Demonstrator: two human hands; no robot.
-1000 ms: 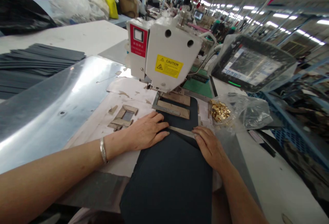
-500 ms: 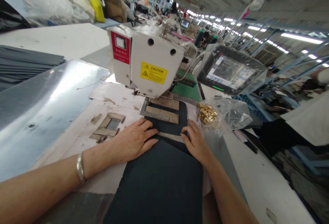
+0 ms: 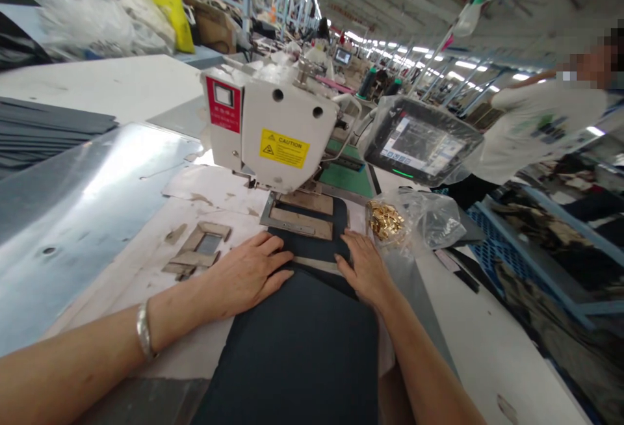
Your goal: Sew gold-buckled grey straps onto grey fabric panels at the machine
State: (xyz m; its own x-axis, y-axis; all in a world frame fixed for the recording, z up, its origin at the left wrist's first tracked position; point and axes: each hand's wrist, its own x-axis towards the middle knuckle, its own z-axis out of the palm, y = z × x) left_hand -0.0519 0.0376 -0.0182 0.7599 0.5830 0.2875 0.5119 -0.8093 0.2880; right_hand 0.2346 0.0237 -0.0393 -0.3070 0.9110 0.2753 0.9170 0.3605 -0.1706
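A dark blue-grey panel (image 3: 302, 347), fabric or leather, lies below the head of a white sewing machine (image 3: 292, 106). Its far end is under a metal clamp frame (image 3: 297, 220) with tan strips. My left hand (image 3: 258, 266) rests flat at the panel's left edge, fingers stretched toward a pale strip (image 3: 319, 264) that crosses the panel. On the right edge lies my right hand (image 3: 363, 266), fingers extended and thumb apart, touching the panel near the clamp frame. Neither hand grasps anything visible. The needle area is hidden behind the machine head.
A plastic bag of gold metal pieces (image 3: 387, 220) lies right of the clamp. Behind it stands a plastic-wrapped control screen (image 3: 422, 142). Left are a tan template frame (image 3: 202, 246) and stacked dark panels (image 3: 49, 129). A person in a white shirt (image 3: 541, 119) stands at right.
My right hand's fingers have straightened from a curled position at the panel edge. My left hand stays in place. The person at right shows more fully, and the view has shifted slightly.
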